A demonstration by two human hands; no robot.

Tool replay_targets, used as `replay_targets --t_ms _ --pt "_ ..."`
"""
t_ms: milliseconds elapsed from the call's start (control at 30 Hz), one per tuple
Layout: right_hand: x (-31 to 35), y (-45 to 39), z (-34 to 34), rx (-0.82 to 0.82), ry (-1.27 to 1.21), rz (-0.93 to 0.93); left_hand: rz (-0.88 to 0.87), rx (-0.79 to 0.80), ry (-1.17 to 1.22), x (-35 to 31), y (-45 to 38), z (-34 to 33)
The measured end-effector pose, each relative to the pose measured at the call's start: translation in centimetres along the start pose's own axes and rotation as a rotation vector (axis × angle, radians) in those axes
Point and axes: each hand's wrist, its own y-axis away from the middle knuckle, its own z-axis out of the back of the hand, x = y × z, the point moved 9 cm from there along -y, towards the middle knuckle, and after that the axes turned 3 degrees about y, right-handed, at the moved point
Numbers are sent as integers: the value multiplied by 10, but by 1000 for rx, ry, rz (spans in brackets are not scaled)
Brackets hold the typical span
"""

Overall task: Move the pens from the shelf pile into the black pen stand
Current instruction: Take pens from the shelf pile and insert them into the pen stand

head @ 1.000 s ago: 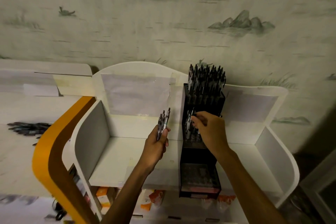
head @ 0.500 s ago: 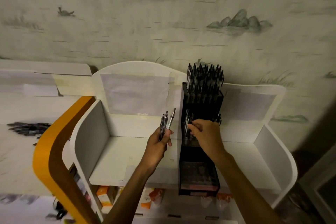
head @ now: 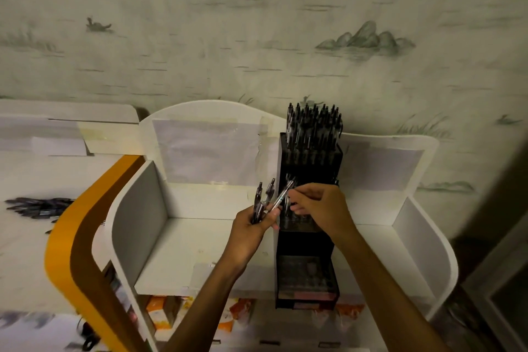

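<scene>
1. Loose pile of dark pens [head: 40, 206] lies on the pale shelf [head: 25, 237] at its left edge, well apart from the hands.
2. Curved orange band [head: 61, 240] borders the white rounded-wall display tray [head: 137, 208].
3. Left hand [head: 248, 233] grips a small bunch of slim dark pens [head: 261, 203], tips up.
4. Right hand [head: 320, 206] pinches one clear-barrelled pen [head: 284, 194], tilted, just beside the tiered black plastic pen stand [head: 308, 280], which is densely filled at its back edge.

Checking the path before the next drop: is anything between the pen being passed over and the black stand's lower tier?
Nothing visible. The right hand pinches the angled pen offered by the left hand, right beside the black pen stand.
</scene>
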Motion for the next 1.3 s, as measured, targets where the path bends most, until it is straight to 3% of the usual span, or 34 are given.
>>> replay_targets --t_ms 300,533,700,967,1300 --pt "-11 -3 4 -7 -181 -78 -17 45 13 -3 -2 -12" --pt "-14 -12 33 -162 -249 -41 30 -42 28 11 -10 7" --pt "-6 -14 50 -266 -34 90 -26 -99 -54 8 -10 18" --pt "12 -8 39 -257 255 277 -53 -106 -105 3 -9 22" --pt "14 -7 25 -218 344 316 -70 -86 -115 4 -10 22"
